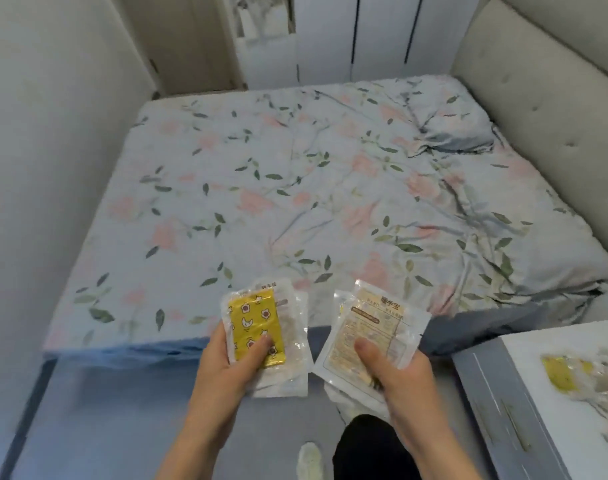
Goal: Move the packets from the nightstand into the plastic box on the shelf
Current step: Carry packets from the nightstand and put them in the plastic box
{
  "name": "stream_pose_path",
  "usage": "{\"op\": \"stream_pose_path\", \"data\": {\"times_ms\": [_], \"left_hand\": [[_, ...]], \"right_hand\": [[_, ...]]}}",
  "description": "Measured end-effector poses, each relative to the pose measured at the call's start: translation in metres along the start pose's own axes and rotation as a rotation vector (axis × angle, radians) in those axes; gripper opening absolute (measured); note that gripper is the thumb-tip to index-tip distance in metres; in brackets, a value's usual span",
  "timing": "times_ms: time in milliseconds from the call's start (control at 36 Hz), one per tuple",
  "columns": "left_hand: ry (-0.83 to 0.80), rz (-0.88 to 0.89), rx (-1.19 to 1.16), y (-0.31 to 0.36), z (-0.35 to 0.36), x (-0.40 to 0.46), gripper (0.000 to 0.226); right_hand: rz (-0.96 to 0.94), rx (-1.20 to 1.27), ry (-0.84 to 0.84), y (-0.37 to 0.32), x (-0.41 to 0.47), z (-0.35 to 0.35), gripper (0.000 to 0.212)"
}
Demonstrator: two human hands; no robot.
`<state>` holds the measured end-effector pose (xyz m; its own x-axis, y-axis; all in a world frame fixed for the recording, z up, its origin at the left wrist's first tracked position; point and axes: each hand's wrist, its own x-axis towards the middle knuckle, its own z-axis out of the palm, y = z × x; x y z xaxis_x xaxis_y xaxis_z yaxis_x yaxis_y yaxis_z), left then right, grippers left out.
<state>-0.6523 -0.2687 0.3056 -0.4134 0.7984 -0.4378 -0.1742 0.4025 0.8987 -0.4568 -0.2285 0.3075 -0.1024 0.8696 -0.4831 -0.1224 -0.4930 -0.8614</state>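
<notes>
Standing at bed's foot: left hand (226, 362) grips yellow-fronted packets (261, 327), thumb pressed on top; right hand (396, 372) grips printed packets (371, 334). More packets (579, 379) lie on nightstand (524, 355), right.

Readable on the pale packet (368, 336) held in the right hand (402, 372): a heading of three Chinese characters, "暖手宝", with spaced Latin capitals "HAND WARMER" beneath. Below that, a boxed block of fine print, too small to make out. Behind the yellow packet (255, 329) in the left hand (223, 362), a few Chinese characters, blurred, not legible.
</notes>
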Motion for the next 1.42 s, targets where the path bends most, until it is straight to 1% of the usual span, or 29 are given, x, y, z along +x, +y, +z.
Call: {"op": "stream_pose_path", "data": {"times_ms": [139,194,222,278,361,472,556,639,750,861,1028,1111,1250,1333,1417], "left_hand": [[0.276,0.03,-0.154,-0.004,-0.083,-0.028,0.024],[0.36,0.034,-0.207,-0.006,-0.11,-0.038,0.028],[0.387,0.036,-0.222,-0.006,-0.118,-0.042,0.033],[0.459,0.038,-0.272,-0.007,-0.14,-0.047,0.038],[0.552,0.047,-0.324,-0.005,-0.166,-0.048,0.033],[0.672,0.051,-0.397,0.001,-0.196,-0.04,0.035],[0.728,0.059,-0.445,0.011,-0.219,-0.026,0.034],[0.766,0.053,-0.473,0.021,-0.243,-0.002,0.033],[0.797,0.084,-0.458,0.039,-0.278,0.041,0.022],[0.796,0.111,-0.447,0.065,-0.312,0.078,0.025],[0.831,0.16,-0.462,0.089,-0.366,0.112,0.025],[0.86,0.158,-0.478,0.092,-0.397,0.12,0.025],[0.942,0.167,-0.501,0.09,-0.468,0.133,0.03],[0.945,0.176,-0.495,0.089,-0.52,0.143,0.035],[0.938,0.21,-0.475,0.091,-0.578,0.153,0.028]], "right_hand": [[0.008,-0.147,-0.272,0.0,-0.001,0.088,0.036],[0.024,-0.168,-0.369,0.002,0.001,0.122,0.025],[0.038,-0.16,-0.398,0.001,0.002,0.133,0.02],[0.054,-0.185,-0.478,0.002,0.003,0.165,0.018],[0.049,-0.23,-0.576,0.006,0.005,0.209,0.022],[0.088,-0.233,-0.703,0.005,0.006,0.263,0.019],[0.123,-0.201,-0.781,0.0,0.011,0.3,0.019],[0.087,-0.237,-0.8,-0.003,0.028,0.335,0.021],[0.056,-0.271,-0.791,-0.01,0.063,0.383,0.02],[-0.02,-0.359,-0.79,-0.019,0.096,0.43,0.024],[-0.016,-0.412,-0.857,-0.025,0.12,0.505,0.036],[0.026,-0.396,-0.876,-0.019,0.123,0.544,0.031],[0.061,-0.419,-0.875,0.003,0.12,0.619,0.028],[0.066,-0.405,-0.879,0.021,0.115,0.669,0.028],[0.041,-0.401,-0.887,0.039,0.108,0.722,0.023]]}}
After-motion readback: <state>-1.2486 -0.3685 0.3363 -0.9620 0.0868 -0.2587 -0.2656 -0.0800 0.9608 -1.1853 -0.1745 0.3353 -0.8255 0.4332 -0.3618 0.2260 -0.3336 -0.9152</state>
